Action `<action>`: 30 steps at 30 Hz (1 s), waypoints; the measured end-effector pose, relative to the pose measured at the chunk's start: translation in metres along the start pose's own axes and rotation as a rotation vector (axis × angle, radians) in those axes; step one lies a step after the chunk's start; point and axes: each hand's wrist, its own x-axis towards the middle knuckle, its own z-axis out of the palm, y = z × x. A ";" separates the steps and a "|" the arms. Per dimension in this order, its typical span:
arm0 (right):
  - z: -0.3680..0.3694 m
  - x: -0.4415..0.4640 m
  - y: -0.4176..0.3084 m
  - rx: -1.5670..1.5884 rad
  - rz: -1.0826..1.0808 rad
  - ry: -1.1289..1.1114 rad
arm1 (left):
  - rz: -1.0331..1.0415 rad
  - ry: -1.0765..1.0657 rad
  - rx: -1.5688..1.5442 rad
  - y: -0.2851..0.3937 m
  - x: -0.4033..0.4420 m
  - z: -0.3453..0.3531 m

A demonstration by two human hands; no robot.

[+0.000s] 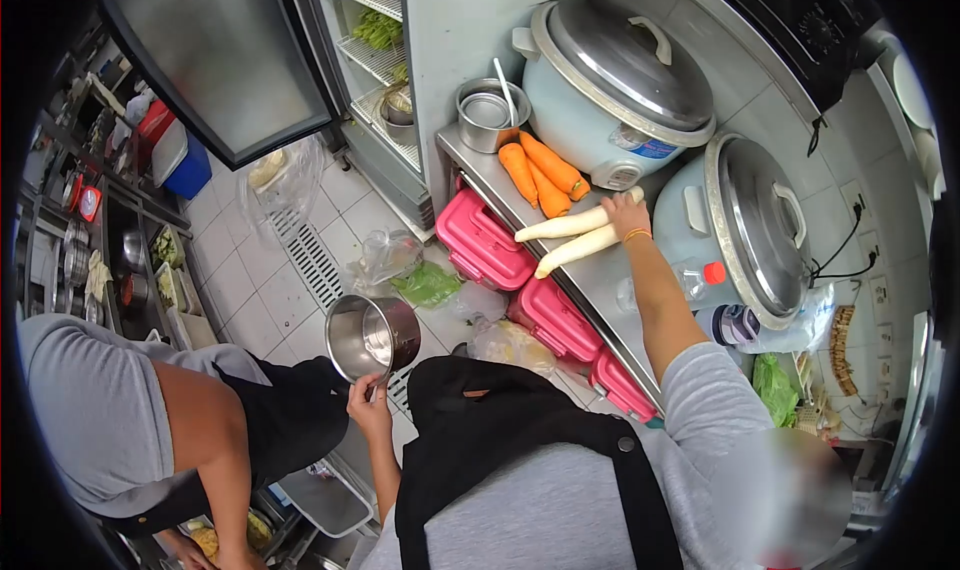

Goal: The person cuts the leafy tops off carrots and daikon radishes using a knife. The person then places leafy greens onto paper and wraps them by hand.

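My right hand (625, 215) is closed on the upper ends of two long white radishes (580, 245), which lie side by side on the metal shelf (600, 300). Several orange carrots (540, 175) lie just beyond them, next to a small metal pot (487, 115) with a white handle sticking out. Low at the centre, my left hand (369, 395) grips the rim of a round steel pot (372, 337), held over the tiled floor. Its inside is shiny, and no food shows in it.
Two large rice cookers (620, 90) stand behind the shelf. Pink lidded boxes (485, 240) sit below it. A fridge door (225, 60) hangs open. Plastic bags (385, 255) lie on the floor. A co-worker (100, 410) stands close on the left.
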 end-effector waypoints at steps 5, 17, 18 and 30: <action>0.025 0.000 -0.017 -0.116 0.541 0.140 | 0.052 -0.127 0.004 0.003 0.009 0.000; -0.104 -0.207 -0.159 1.708 0.437 -0.623 | 0.620 -1.112 0.296 0.141 0.046 0.091; -0.082 -0.219 -0.168 1.770 0.492 -0.654 | 0.642 -1.145 0.294 0.149 0.040 0.106; -0.016 -0.455 -0.040 1.699 1.648 -0.082 | 0.861 -1.486 -0.090 0.208 -0.060 0.248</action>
